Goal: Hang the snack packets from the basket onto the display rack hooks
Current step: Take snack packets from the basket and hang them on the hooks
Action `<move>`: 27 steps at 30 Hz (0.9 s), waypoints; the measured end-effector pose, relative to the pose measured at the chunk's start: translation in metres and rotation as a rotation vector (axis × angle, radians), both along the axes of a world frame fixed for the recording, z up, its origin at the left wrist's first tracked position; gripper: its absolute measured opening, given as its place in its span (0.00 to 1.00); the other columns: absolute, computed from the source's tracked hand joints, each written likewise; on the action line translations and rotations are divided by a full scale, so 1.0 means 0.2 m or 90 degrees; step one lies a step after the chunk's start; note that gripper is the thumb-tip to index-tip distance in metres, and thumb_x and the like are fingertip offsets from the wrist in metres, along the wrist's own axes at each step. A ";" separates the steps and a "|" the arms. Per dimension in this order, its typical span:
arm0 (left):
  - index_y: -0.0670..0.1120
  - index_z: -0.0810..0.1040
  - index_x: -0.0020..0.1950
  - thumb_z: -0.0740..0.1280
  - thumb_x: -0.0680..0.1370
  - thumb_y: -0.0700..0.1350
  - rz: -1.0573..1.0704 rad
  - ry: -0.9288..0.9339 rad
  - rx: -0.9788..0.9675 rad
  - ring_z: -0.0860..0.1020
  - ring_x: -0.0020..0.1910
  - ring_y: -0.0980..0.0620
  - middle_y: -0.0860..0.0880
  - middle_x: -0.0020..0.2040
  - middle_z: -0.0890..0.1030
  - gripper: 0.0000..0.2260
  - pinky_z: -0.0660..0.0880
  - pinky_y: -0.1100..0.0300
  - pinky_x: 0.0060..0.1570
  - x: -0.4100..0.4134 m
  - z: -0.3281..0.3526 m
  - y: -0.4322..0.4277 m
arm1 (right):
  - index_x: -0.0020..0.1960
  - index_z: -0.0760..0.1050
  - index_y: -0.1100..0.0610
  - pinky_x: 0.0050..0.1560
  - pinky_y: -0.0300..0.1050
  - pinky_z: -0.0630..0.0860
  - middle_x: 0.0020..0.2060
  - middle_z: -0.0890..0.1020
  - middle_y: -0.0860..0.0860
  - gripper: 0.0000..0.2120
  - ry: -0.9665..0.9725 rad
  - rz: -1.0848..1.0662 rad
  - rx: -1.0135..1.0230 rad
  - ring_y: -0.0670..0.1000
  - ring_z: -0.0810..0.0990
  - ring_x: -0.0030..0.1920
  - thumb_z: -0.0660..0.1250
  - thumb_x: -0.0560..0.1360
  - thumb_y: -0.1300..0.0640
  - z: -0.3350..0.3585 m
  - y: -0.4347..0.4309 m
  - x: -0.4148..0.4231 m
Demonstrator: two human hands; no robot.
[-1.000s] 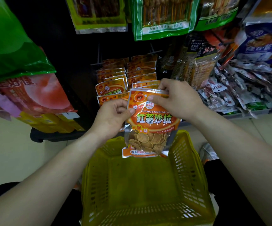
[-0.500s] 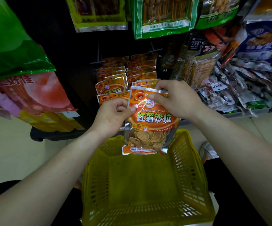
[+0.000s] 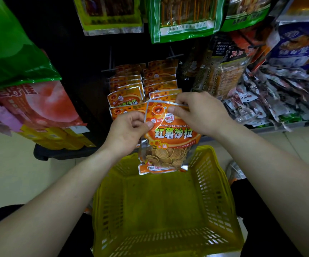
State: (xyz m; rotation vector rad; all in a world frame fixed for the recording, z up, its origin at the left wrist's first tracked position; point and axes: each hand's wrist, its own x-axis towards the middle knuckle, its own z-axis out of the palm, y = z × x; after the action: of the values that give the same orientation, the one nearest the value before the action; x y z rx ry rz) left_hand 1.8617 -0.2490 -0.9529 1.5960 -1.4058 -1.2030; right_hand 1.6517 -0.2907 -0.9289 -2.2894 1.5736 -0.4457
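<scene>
Head view: the left hand (image 3: 129, 130) pinches the left edge of an orange snack packet (image 3: 170, 138); the right hand (image 3: 198, 112) grips its top edge. The packet hangs above the yellow basket (image 3: 215, 184), just before the hung packets (image 3: 142, 84) on the rack.
</scene>
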 end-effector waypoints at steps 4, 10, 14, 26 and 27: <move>0.49 0.80 0.43 0.70 0.79 0.44 -0.007 -0.011 -0.022 0.86 0.41 0.54 0.48 0.40 0.87 0.05 0.77 0.63 0.37 0.01 -0.02 0.00 | 0.45 0.72 0.51 0.36 0.47 0.68 0.36 0.78 0.48 0.13 -0.025 0.034 0.018 0.55 0.77 0.40 0.61 0.80 0.42 0.00 0.00 0.01; 0.49 0.79 0.42 0.71 0.79 0.44 -0.005 0.003 -0.030 0.86 0.42 0.50 0.47 0.40 0.87 0.06 0.77 0.56 0.41 0.02 -0.05 -0.01 | 0.46 0.68 0.45 0.40 0.46 0.65 0.35 0.72 0.43 0.06 -0.016 0.057 0.033 0.53 0.73 0.43 0.62 0.80 0.47 -0.02 0.00 0.02; 0.50 0.80 0.48 0.70 0.78 0.45 -0.036 0.012 -0.029 0.85 0.46 0.53 0.48 0.45 0.87 0.01 0.81 0.57 0.46 0.03 -0.05 -0.02 | 0.54 0.75 0.48 0.42 0.48 0.70 0.45 0.82 0.49 0.06 -0.020 0.027 -0.043 0.58 0.79 0.50 0.62 0.80 0.47 0.01 0.00 0.03; 0.56 0.75 0.51 0.78 0.71 0.43 -0.113 -0.129 0.064 0.81 0.46 0.49 0.49 0.50 0.81 0.16 0.78 0.43 0.53 0.17 -0.17 0.01 | 0.46 0.69 0.45 0.42 0.54 0.78 0.43 0.81 0.48 0.04 -0.174 -0.108 -0.070 0.57 0.81 0.48 0.63 0.79 0.47 0.01 -0.06 -0.05; 0.55 0.75 0.50 0.77 0.73 0.43 -0.102 -0.122 0.062 0.81 0.48 0.48 0.49 0.51 0.82 0.14 0.78 0.45 0.54 0.17 -0.17 0.02 | 0.47 0.69 0.45 0.41 0.51 0.76 0.42 0.79 0.47 0.05 -0.169 -0.121 -0.069 0.57 0.80 0.47 0.63 0.80 0.47 0.00 -0.07 -0.06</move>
State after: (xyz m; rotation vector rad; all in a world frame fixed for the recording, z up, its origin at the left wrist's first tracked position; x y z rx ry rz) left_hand 1.8964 -0.2454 -0.9863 1.7300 -1.6451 -1.2530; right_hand 1.6403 -0.3040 -0.9284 -2.0589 1.6688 -0.8641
